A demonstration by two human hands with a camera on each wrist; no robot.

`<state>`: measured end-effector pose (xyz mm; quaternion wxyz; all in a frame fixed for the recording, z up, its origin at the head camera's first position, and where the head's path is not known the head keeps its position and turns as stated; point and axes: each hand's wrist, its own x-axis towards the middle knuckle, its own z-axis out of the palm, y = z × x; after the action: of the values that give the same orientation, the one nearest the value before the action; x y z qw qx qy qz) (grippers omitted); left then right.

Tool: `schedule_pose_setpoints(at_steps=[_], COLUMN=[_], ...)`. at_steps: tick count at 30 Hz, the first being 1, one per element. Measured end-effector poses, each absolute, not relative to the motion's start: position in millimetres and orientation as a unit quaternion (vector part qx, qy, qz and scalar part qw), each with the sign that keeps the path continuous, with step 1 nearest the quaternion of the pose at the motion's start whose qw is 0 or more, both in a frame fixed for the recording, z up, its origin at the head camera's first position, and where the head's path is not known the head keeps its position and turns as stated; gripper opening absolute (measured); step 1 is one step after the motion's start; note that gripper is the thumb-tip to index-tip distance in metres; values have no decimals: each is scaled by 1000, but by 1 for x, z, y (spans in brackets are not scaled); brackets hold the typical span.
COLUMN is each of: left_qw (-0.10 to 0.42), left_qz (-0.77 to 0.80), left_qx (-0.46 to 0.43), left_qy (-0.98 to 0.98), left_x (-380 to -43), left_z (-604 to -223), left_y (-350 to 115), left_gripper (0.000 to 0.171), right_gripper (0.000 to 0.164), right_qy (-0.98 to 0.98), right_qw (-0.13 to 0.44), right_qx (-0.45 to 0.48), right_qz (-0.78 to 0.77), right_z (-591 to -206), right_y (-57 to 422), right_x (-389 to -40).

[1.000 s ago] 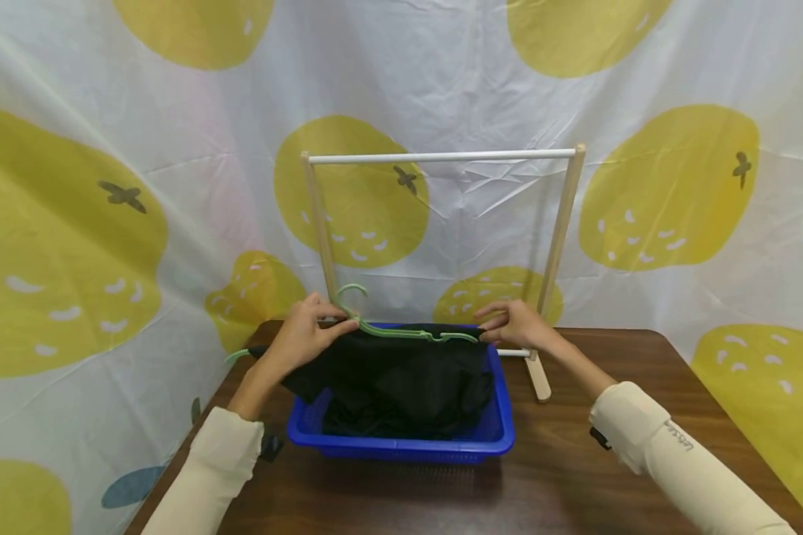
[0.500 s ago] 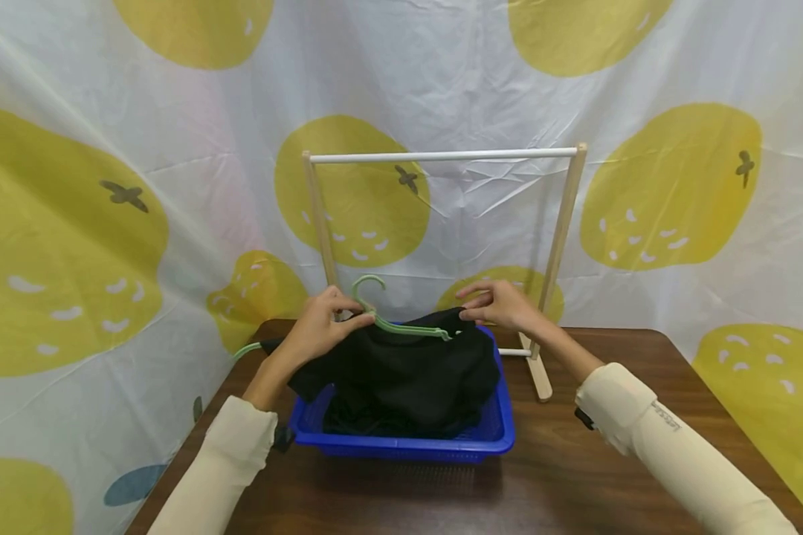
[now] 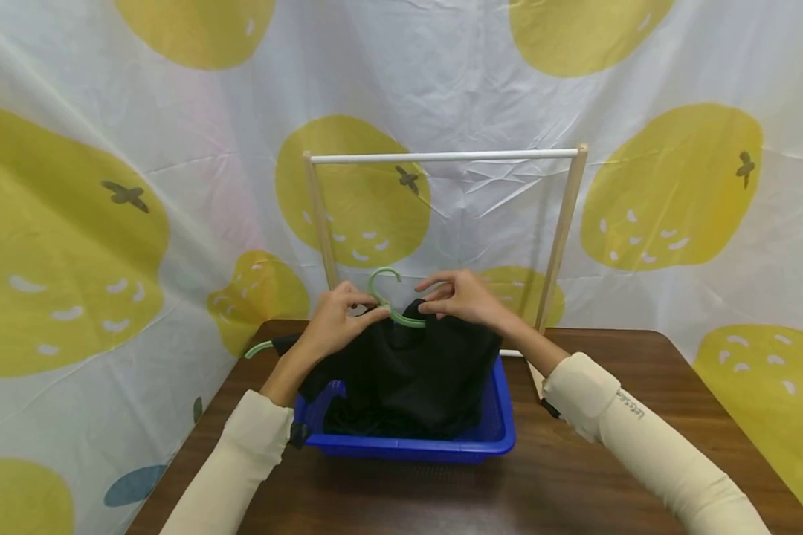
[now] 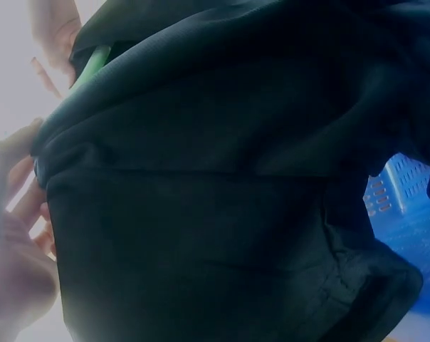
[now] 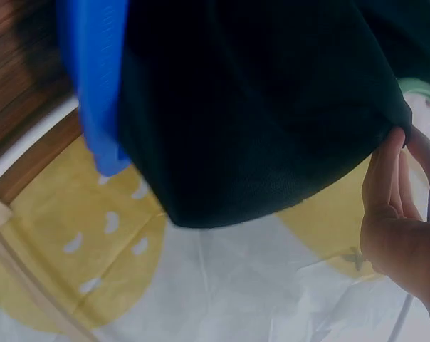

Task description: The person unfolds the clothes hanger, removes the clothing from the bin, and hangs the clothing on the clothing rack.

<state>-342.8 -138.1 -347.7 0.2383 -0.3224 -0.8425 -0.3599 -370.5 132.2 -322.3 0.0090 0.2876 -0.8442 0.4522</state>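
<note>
A black shirt [image 3: 435,371] is draped over a light green hanger [image 3: 410,322], its lower part lying in a blue basket [image 3: 415,448]. The hanger's hook stands up above the cloth, and its left end pokes out past the fabric. Just below the hook, my left hand [image 3: 334,323] pinches the hanger and shirt between thumb and fingers. My right hand [image 3: 465,301] pinches the shirt's upper edge right of the hook. In the right wrist view, fingertips [image 5: 394,139] grip the dark cloth [image 5: 258,128]. Fabric hides the hanger's right arm.
Behind the basket stands a rack with a white rail [image 3: 442,157] and wooden posts [image 3: 562,230]. Everything rests on a brown wooden table [image 3: 616,446]. A curtain [image 3: 401,67] with yellow fruit prints hangs behind and to the left.
The right hand has moved left with the shirt edge, drawing cloth over the hanger's right arm, which showed earlier. The left hand and hook have shifted slightly right and up.
</note>
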Motion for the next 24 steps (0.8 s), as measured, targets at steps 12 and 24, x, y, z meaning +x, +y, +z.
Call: schedule_pose_setpoints(at_steps=[12,24], left_qw=[270,270], left_qz=[-393,-404], left_qx=[-317,-312], left_qy=[-820,-816], left_x=[-344,-344], left_z=[-348,-351], left_y=[-137,-145], left_gripper=[15,15], right_gripper=[26,25], right_qy=[-810,-848], right_qw=[15,150], right_qx=[340,418], right_qz=[477,291], right_z=[-320,-340], right_y=[137,183], right_x=[-367,-370])
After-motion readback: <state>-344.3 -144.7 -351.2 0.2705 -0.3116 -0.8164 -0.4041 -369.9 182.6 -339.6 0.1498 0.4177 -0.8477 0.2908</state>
